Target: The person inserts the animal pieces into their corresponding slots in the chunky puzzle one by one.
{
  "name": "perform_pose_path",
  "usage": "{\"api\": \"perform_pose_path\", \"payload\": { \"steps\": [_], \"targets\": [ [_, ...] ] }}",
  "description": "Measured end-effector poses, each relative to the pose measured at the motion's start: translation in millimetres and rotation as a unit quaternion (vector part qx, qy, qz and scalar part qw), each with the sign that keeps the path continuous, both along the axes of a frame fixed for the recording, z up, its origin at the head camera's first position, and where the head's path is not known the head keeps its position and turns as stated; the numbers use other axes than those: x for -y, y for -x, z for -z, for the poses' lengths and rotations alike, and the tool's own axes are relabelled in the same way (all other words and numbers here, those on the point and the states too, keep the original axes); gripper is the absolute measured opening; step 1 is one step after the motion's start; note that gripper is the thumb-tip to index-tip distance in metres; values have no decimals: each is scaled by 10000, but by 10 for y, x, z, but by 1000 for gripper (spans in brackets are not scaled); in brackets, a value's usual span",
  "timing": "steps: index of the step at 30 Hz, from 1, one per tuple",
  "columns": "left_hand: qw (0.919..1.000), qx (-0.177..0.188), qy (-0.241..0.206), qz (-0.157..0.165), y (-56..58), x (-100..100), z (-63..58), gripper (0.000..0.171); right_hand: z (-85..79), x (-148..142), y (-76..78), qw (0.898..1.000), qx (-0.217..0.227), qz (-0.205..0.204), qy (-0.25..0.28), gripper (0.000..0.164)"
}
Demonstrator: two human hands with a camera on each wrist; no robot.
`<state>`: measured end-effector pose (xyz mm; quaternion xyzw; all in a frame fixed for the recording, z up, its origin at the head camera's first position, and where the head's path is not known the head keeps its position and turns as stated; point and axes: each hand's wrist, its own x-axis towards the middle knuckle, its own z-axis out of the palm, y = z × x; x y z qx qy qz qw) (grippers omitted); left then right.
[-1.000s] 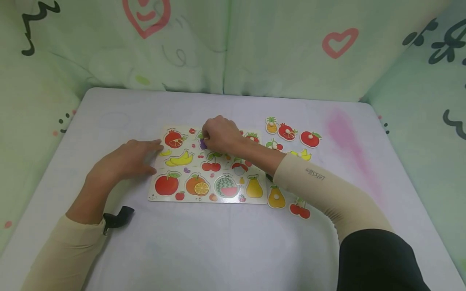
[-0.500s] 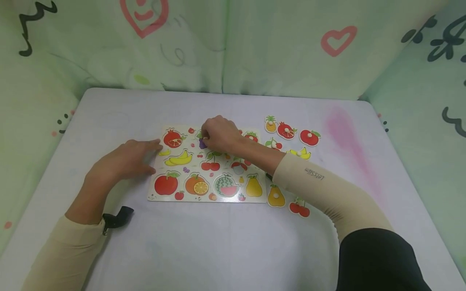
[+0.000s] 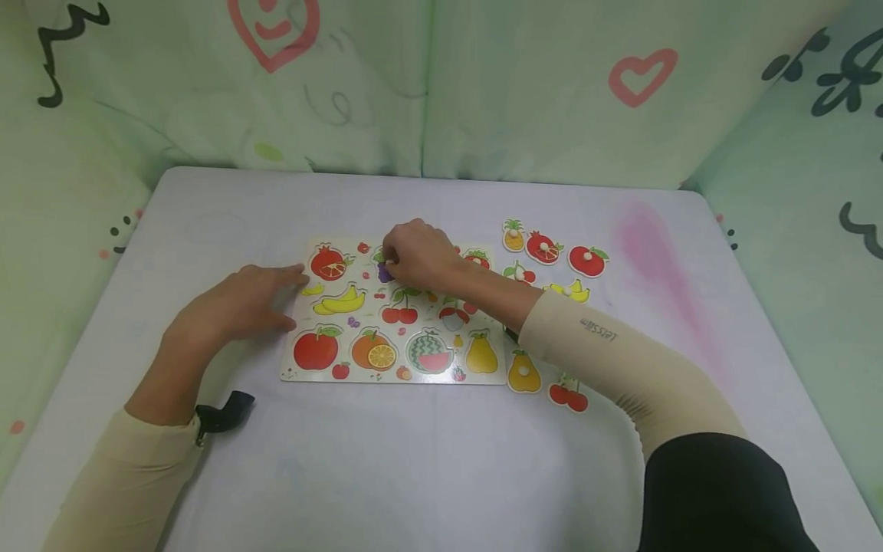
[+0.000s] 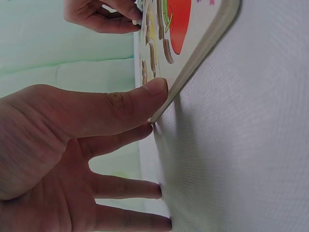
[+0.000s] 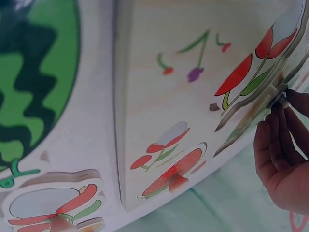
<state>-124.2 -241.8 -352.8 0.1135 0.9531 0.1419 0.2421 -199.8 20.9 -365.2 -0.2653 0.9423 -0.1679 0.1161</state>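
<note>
Under right hand (image 3: 419,254), against left hand (image 3: 237,305), fruit board (image 3: 373,313)

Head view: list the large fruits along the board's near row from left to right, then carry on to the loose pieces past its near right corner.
On the board: red apple → orange → watermelon → yellow pear; then, off it: loose pear piece → loose cherry piece.

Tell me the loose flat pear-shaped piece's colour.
The pear-shaped piece is mostly yellow; best in head view.
</note>
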Motion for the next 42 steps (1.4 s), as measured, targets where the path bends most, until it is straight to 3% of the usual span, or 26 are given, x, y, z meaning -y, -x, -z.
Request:
{"api": "perform_pose_path", "payload": {
  "steps": [19, 42],
  "targets": [
    [10000, 39, 10, -9, 3, -28, 15, 84, -4, -126, 0, 9999, 28, -68, 92, 23],
    [10000, 60, 56, 14, 9, -15, 2, 84, -93, -523, 93, 9980, 298, 558, -94, 30]
  ]
}}
